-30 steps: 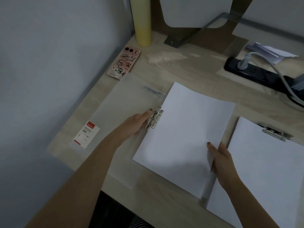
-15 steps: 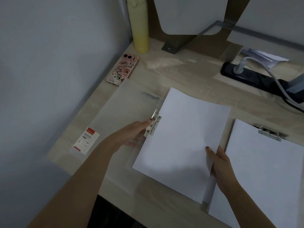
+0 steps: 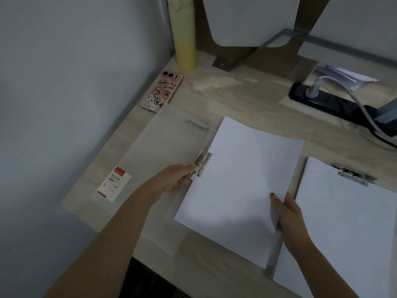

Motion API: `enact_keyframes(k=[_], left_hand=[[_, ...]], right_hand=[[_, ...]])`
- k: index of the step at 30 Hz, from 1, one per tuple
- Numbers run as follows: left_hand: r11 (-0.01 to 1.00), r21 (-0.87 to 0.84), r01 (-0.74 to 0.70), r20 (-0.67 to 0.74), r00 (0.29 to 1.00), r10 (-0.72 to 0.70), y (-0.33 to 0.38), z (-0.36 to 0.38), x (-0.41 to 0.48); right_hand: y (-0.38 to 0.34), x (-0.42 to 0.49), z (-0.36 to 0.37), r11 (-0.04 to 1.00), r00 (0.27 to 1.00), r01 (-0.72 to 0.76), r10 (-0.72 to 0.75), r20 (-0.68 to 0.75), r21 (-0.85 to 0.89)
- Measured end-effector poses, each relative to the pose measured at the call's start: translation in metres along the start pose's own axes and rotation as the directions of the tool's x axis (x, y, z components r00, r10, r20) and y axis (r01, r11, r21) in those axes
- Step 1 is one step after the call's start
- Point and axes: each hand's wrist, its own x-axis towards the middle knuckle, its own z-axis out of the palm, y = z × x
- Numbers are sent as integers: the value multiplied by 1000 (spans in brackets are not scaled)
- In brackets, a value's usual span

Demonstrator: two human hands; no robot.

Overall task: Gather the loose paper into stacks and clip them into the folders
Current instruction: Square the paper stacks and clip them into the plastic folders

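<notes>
Gripping the clip (image 3: 201, 164), the left hand (image 3: 176, 179) has its thumb on the metal and its fingers curled below, blurred behind the plastic. Right hand (image 3: 289, 214) pinches the paper (image 3: 238, 186) at its right edge, thumb on top, other fingers underneath. The paper lies tilted on the right half of the open clear folder (image 3: 163, 151), with its left edge touching the clip. Cannot tell whether the edge is under the clip or just against it. The folder's left cover lies flat on the counter (image 3: 247, 93) and has a red-and-white label (image 3: 113, 183) near its left end.

Just right of the right hand is the second folder (image 3: 343, 229), white sheets in it, its own clip (image 3: 352, 176) at the far edge. The sheets run out of view on the right.

Farther out: a phone (image 3: 161, 91) in a pink cartoon case lies face down at the far left, touching the folder's far corner. A yellow bottle (image 3: 182, 35) stands upright behind the phone. A black power strip (image 3: 326, 100) with a grey plug (image 3: 312, 91) in it lies far right, loose sheets (image 3: 345, 76) behind it.
</notes>
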Motion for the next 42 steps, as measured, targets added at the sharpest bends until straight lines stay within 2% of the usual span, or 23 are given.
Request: enact_keyframes(k=[2,6,9,14,20,28,31,34,35,37,39,42], left_hand=[[997,-51,-52,-21,998,51,-6,2,1],[987,-86,-137,-194,974,118,-14,14,7],[982,-88,-166,-248,959,140,-21,18,11],[978,26,-207,-310,928,205,-26,21,14],[969,3,-249,-295,925,238,-33,16,18],[968,79,-236,-249,936,249,-31,9,22],[970,84,-230,-259,935,244,-31,11,21],[967,98,-236,-294,921,254,-33,17,17],[965,88,-246,-310,914,262,-33,20,14],[956,52,-287,-339,896,287,-33,23,3],[935,24,-354,-354,872,339,-27,28,-15],[871,53,-488,-358,805,473,-9,42,-48]], right_hand=[[-1,1,0,1000,1000,-4,4,6,1],[-1,0,-1,1000,1000,-9,9,11,-12],[-2,1,0,1000,1000,-8,8,10,-16],[-2,0,2,999,1000,-6,7,12,-36],[-2,0,1,999,1000,-18,18,12,-52],[-5,0,1,994,998,-49,51,23,-95],[-13,-1,5,984,999,-42,39,-20,-174],[-20,-6,17,891,988,16,-84,-130,-453],[-22,-10,19,818,979,46,-152,-137,-573],[-19,-15,19,652,963,127,-261,-64,-748],[-17,-18,14,565,964,207,-258,67,-799],[-23,-23,11,599,963,266,-137,231,-755]])
